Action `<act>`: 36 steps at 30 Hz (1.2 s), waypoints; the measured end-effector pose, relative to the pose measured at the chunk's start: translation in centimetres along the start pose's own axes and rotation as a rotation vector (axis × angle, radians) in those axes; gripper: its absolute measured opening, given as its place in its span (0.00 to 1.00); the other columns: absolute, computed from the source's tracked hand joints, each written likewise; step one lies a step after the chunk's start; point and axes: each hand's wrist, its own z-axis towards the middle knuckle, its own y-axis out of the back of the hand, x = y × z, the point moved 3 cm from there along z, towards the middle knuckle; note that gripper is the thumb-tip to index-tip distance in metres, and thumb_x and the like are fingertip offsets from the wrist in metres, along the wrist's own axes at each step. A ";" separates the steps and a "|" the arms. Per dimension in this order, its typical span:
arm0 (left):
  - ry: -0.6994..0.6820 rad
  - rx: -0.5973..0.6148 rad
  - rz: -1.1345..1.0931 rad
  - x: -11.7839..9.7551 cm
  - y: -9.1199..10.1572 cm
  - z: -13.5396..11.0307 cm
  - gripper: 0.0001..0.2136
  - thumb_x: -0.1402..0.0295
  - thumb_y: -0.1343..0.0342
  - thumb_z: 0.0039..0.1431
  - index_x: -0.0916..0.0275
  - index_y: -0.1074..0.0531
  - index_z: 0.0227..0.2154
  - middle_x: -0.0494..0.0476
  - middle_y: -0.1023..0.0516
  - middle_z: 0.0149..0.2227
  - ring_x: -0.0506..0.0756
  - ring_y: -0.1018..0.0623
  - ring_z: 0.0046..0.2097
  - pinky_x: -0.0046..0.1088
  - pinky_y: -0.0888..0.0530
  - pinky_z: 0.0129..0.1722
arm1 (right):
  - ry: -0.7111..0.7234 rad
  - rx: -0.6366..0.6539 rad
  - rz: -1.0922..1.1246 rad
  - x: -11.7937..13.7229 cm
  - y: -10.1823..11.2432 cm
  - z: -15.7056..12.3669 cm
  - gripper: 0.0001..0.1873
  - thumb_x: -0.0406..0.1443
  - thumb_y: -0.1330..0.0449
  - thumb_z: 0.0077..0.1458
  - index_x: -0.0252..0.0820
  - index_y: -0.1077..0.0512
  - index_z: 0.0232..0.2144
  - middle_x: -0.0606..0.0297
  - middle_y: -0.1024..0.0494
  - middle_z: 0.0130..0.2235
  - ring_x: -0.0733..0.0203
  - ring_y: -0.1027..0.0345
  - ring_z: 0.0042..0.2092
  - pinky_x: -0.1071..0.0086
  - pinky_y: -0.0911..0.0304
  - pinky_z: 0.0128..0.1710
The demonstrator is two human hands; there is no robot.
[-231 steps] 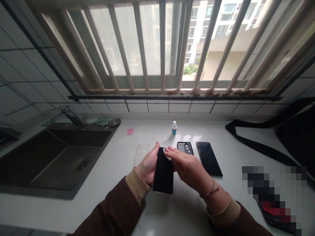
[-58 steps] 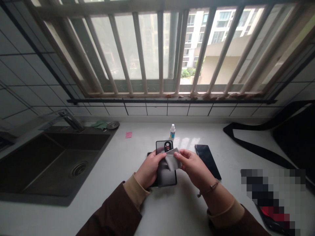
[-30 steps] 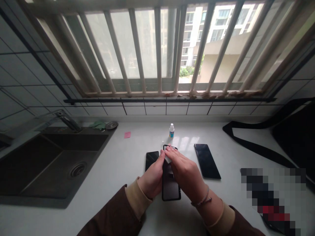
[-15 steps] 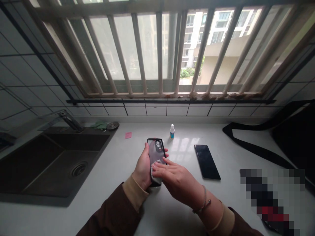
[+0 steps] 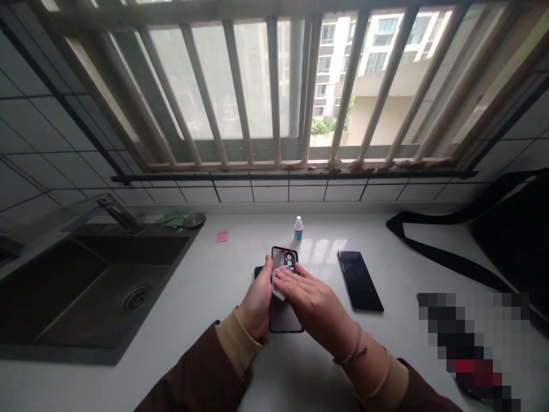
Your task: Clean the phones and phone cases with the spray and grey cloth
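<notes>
My left hand [image 5: 256, 298] grips a see-through phone case [image 5: 283, 319] with a black rim by its left side, tilted above the counter. Camera cut-outs show at the case's upper right corner. My right hand [image 5: 316, 300] presses a folded white tissue [image 5: 280, 290] flat against the middle of the case, fingers together. Part of the tissue is hidden beneath those fingers. Behind my left hand a small dark corner of an object [image 5: 258, 272] peeks out; the rest of it is covered. A small white-capped bottle [image 5: 298, 230] stands just beyond the case.
A black phone [image 5: 360, 281] lies on the white counter [image 5: 201, 320] to the right. On the left is a dark sink [image 5: 94, 297] with a faucet [image 5: 120, 214]. A pink note [image 5: 221, 237] lies near the back. A black strap [image 5: 446, 260] trails at right.
The phone case has shifted a little right and lower, uncovering a dark corner at its left. My right hand and the tissue have slid up the case toward the camera cut-outs.
</notes>
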 end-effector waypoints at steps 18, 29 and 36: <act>-0.134 -0.157 0.025 -1.3 0.9 0.4 0.29 0.47 0.55 0.73 0.69 0.22 0.50 0.68 0.15 0.38 0.61 0.15 0.37 0.40 0.18 0.44 | 0.028 0.083 0.119 0.5 -0.9 -0.3 0.23 0.22 0.46 0.65 0.43 0.24 0.56 0.57 0.19 0.58 0.57 0.25 0.62 0.54 0.43 0.72; -0.385 -0.270 0.053 -3.8 1.3 -0.3 0.33 0.42 0.59 0.71 0.68 0.21 0.42 0.65 0.18 0.34 0.58 0.18 0.31 0.35 0.20 0.33 | -0.017 0.171 0.195 0.8 -0.7 -0.5 0.18 0.25 0.45 0.69 0.43 0.24 0.55 0.59 0.18 0.57 0.59 0.25 0.61 0.58 0.40 0.70; -0.356 -0.243 0.006 -3.6 1.3 -0.1 0.34 0.42 0.60 0.72 0.69 0.20 0.45 0.67 0.16 0.36 0.59 0.17 0.34 0.37 0.18 0.37 | -0.047 0.141 0.094 0.4 -1.1 -0.7 0.23 0.22 0.46 0.65 0.42 0.25 0.57 0.56 0.18 0.58 0.56 0.23 0.60 0.55 0.36 0.68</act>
